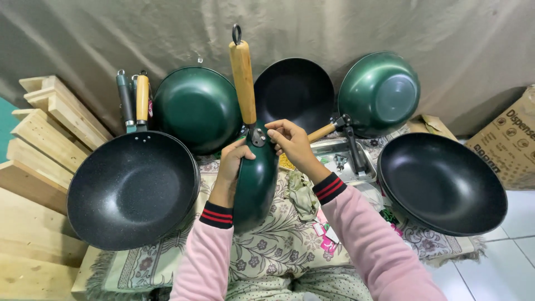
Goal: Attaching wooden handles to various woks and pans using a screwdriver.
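A dark green pan (254,184) stands on edge between my hands, its wooden handle (243,81) pointing up with a metal hanging loop at the top. My left hand (231,164) grips the pan's rim just below the handle joint. Fingers of my right hand (292,142) rest on the metal bracket where handle meets pan. Both sleeves are pink with dark, red-striped cuffs.
Black-lined pans lie at the left (134,189) and right (443,184). More green pans (198,108) (382,92) and a black one (294,92) lean on the beige cloth behind. A metal tray (334,150), wooden boards (44,134), a cardboard box (510,139) and a patterned mat (267,245) surround them.
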